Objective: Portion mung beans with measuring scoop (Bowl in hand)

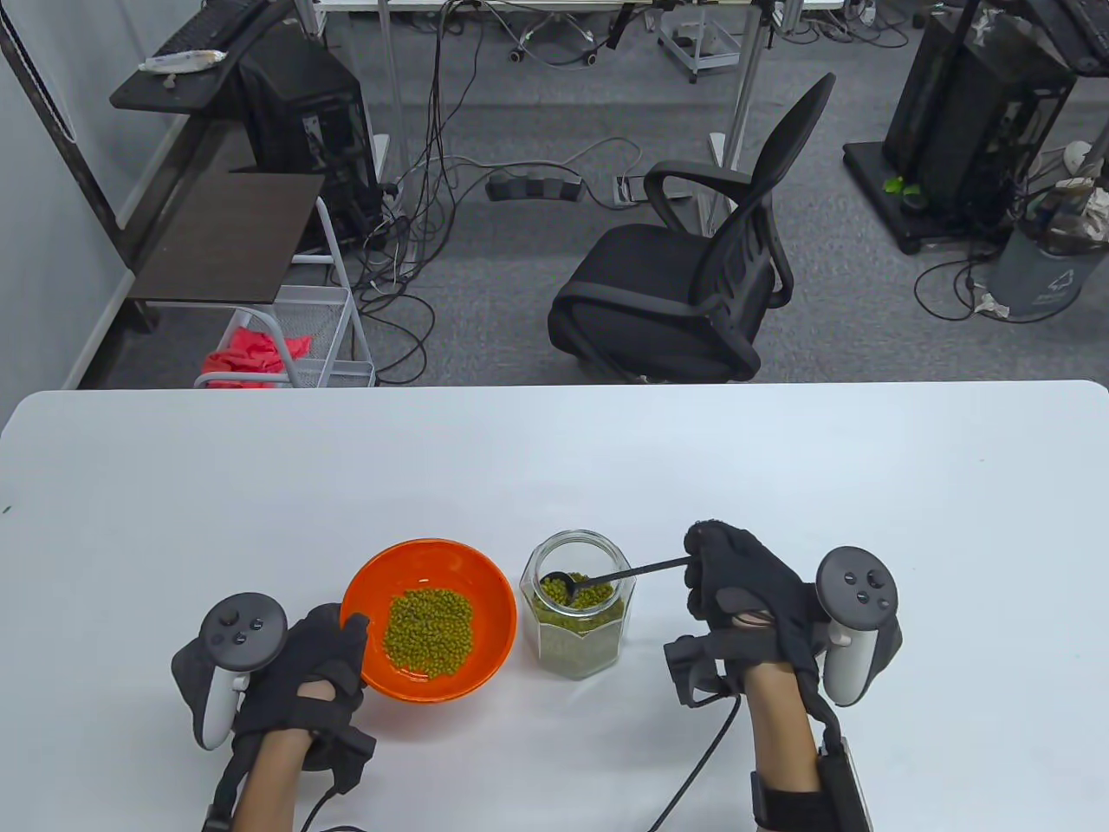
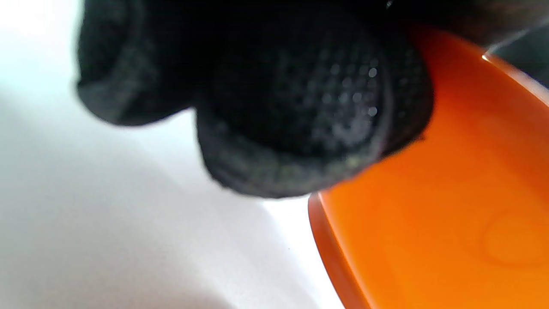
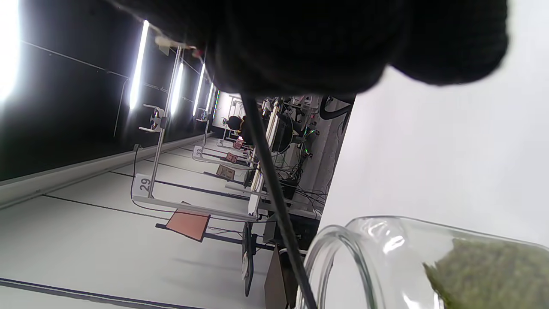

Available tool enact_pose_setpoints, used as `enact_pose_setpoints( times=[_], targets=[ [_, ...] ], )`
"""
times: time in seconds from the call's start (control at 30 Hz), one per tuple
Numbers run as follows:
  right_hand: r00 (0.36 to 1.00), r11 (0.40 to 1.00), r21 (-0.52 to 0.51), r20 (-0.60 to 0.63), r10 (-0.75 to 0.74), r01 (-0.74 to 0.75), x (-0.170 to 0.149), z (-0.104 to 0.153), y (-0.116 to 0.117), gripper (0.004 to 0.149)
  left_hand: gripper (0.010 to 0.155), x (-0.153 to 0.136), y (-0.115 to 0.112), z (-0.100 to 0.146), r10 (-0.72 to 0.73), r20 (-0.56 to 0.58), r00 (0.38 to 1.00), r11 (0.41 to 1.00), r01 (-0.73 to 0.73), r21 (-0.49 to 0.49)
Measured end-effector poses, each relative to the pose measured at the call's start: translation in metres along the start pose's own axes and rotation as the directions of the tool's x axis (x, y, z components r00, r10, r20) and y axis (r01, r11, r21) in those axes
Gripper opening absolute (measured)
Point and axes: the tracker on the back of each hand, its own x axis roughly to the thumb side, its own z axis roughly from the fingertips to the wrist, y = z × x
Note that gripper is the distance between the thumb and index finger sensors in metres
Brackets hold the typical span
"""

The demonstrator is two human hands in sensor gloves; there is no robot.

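On the white table (image 1: 554, 468), seen from above, the left hand (image 1: 303, 667) grips the rim of the orange bowl (image 1: 429, 620) of mung beans (image 1: 429, 628), while the right hand (image 1: 745, 598) pinches the black measuring scoop (image 1: 606, 576), its head inside the glass jar (image 1: 576, 615). At the left wrist, gloved fingers (image 2: 300, 120) press the bowl's underside (image 2: 450, 214). At the right wrist, the scoop handle (image 3: 274, 193) runs from closed fingers (image 3: 321, 43) into the jar mouth (image 3: 364, 257).

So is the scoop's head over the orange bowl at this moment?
No, the scoop head sits inside the glass jar, beside the orange bowl, with the right hand holding its handle.
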Motion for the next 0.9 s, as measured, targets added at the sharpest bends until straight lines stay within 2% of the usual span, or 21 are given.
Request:
enact_pose_setpoints(
  times=[0.53,0.9],
  targets=[
    [0.997,0.994,-0.078,0.046,-0.069,0.072,0.010,0.008,-0.021,0.039,0.055,0.000,-0.001,0.000,0.001,0.002,1.000,1.000,-0.001,-0.003],
    [0.986,0.991,0.012,0.100,-0.133,0.133,0.026,0.020,-0.004,0.039,0.055,0.000,-0.001,0.000,0.004,0.004,1.000,1.000,-0.004,-0.002]
  ],
)
